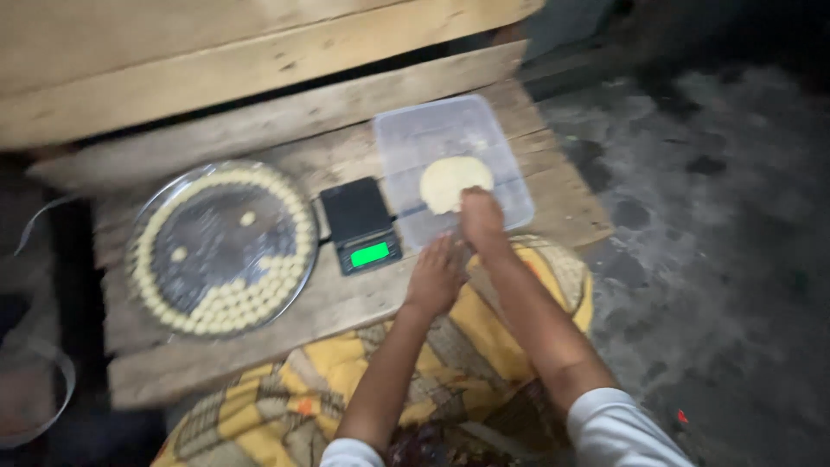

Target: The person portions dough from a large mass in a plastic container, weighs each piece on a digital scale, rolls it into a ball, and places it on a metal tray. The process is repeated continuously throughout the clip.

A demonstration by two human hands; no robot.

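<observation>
Our right hand [481, 216] pinches the near edge of the dough disc [453, 182] in the clear tray [510, 203] at the tabletop's right end — our left hand [437, 275], fingers loosely open, waits just nearer.

On the counter [285, 130] the scale [360, 225] sits between the round tray [164, 207] at left and the plastic container [497, 147] at right, which holds dough [445, 180].

Motion blur softens everything you see here. Your right hand [481, 220] covers the lower edge of the dough lump [453, 182], so its fingertips are hidden. The scale [360, 225] shows only a green glow, and your upper arms are cut off below.
</observation>
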